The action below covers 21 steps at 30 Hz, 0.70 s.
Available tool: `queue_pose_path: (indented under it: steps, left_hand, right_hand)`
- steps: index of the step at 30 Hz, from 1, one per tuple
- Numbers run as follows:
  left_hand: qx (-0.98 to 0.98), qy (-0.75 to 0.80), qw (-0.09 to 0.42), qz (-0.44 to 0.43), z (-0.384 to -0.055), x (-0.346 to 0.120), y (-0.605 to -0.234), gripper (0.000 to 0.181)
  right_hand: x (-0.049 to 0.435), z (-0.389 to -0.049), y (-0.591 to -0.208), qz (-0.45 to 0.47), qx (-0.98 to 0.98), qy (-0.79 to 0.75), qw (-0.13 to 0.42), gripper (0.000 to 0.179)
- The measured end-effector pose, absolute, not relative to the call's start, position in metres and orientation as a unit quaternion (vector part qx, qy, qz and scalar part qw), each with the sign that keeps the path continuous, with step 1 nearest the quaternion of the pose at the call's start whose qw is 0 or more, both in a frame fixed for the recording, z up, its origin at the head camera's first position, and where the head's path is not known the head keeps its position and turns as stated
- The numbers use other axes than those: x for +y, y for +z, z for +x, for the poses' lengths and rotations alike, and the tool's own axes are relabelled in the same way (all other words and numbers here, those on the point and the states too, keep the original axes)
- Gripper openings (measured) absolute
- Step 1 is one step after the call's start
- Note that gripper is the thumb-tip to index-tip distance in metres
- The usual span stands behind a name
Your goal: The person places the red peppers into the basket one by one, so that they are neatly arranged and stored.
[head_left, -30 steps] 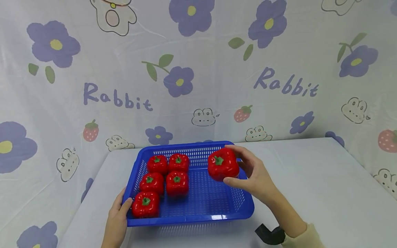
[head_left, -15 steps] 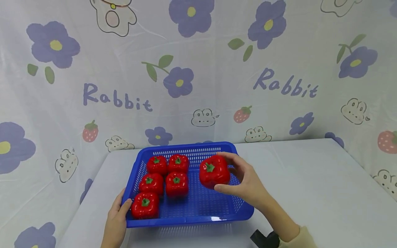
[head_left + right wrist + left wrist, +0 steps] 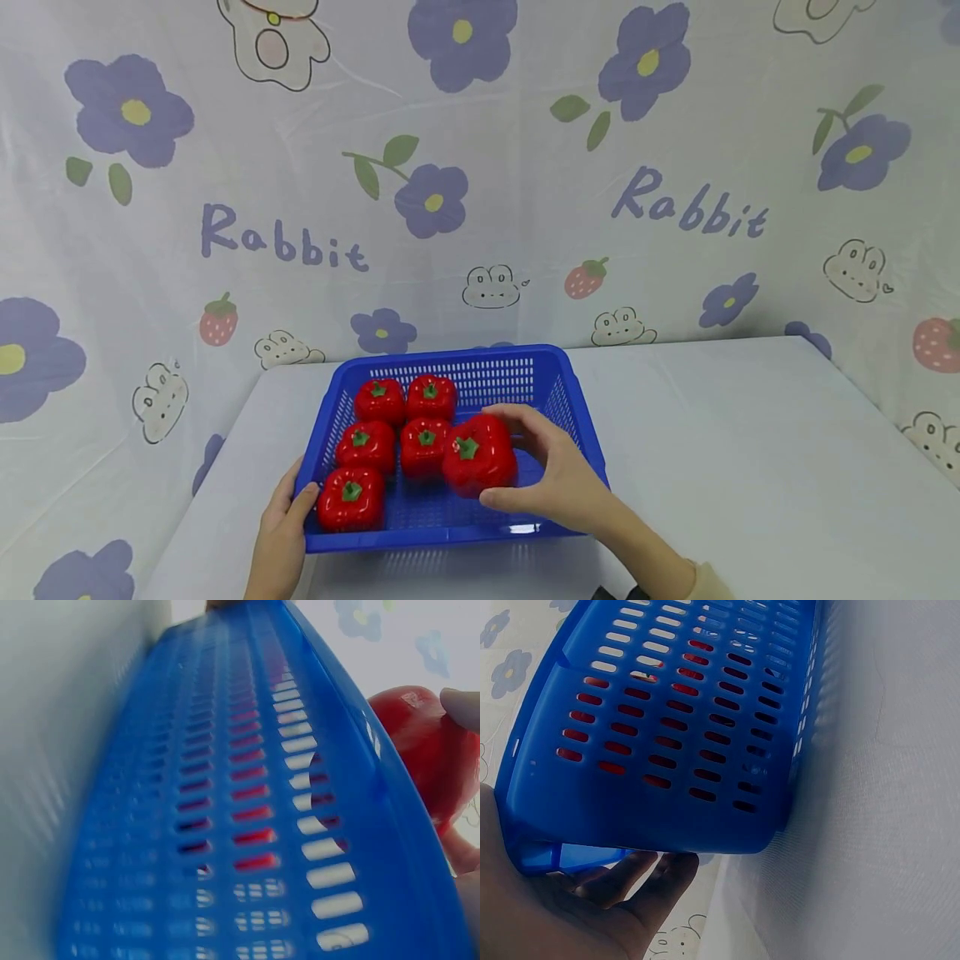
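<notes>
A blue plastic basket [image 3: 435, 537] with slotted walls stands on the table, several glossy red bell peppers [image 3: 365, 446] with green stems grouped in its left half. My left hand [image 3: 279, 529] grips the basket's left front corner, thumb over the rim; in the left wrist view its fingers [image 3: 664, 889] curl at the corner below the slotted wall. My right hand [image 3: 558, 483] holds another red bell pepper [image 3: 483, 467] between thumb and fingers above the basket, stem toward the camera, overlapping the nearest pepper there. In the right wrist view this pepper [image 3: 424, 742] shows above the rim.
The basket stands on a white-covered table [image 3: 720, 442], which extends to the right. Behind it hangs a pale curtain [image 3: 525, 167] printed with purple flowers, rabbits and strawberries. A black strap-like item [image 3: 637, 593] shows near the right wrist at the bottom edge.
My right hand has moved the held bell pepper left and toward the front, from the basket's right side to beside the grouped peppers. My left hand stays on the basket corner.
</notes>
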<state>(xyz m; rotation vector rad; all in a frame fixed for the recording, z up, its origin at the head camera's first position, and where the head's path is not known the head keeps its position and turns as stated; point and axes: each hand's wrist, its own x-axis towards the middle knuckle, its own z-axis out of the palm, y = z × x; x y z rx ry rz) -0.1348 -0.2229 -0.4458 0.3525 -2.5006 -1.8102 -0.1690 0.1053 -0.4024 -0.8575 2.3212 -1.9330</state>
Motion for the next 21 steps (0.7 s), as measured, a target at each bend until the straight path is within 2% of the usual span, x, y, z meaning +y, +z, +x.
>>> queue_pose_path:
  steps: [14, 21]
  left_hand:
    - [-0.805, -0.581, 0.016, 0.120, -0.135, -0.221, -0.443, 0.062]
    - [-0.804, -0.581, 0.014, 0.124, -0.135, -0.224, -0.445, 0.062]
  right_hand:
    - [0.100, -0.161, -0.405, -0.264, 0.761, -0.589, 0.071, 0.074]
    - [0.088, -0.163, -0.406, -0.271, 0.776, -0.566, 0.056, 0.072]
